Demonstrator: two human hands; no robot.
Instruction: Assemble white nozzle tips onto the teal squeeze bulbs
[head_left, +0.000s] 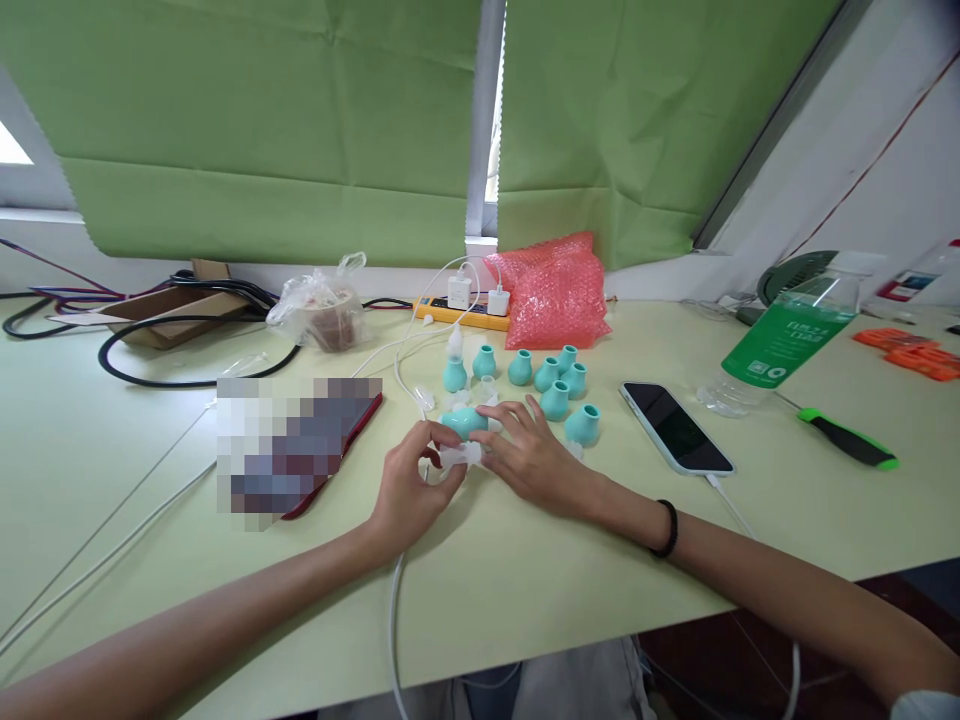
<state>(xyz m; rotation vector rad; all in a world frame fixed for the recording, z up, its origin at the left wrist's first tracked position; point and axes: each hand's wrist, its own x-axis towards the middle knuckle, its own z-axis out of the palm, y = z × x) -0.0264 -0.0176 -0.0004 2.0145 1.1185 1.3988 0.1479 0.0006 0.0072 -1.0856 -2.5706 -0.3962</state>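
My left hand (416, 485) is closed in a pinch, thumb and forefinger on a translucent white plastic piece (459, 456) just above the table. My right hand (540, 460) comes from the other side, its nearest fingertips at the right end of the same piece; its thumb is hidden. A teal bulb (463, 423) lies on its side just behind, close to the fingers of both hands. Further back stands a teal bulb (454, 376) with a translucent tip on top. Several open-necked teal bulbs (555, 400) stand behind my right hand. Small clear parts (424, 400) lie among them.
A pixelated phone (307, 450) lies at left, another phone (675, 428) with a cable at right. Beyond are a water bottle (787, 335) and a screwdriver (847, 438). A yellow power strip (480, 316), pink bubble wrap (559, 295) and a bagged pot (326, 315) line the back.
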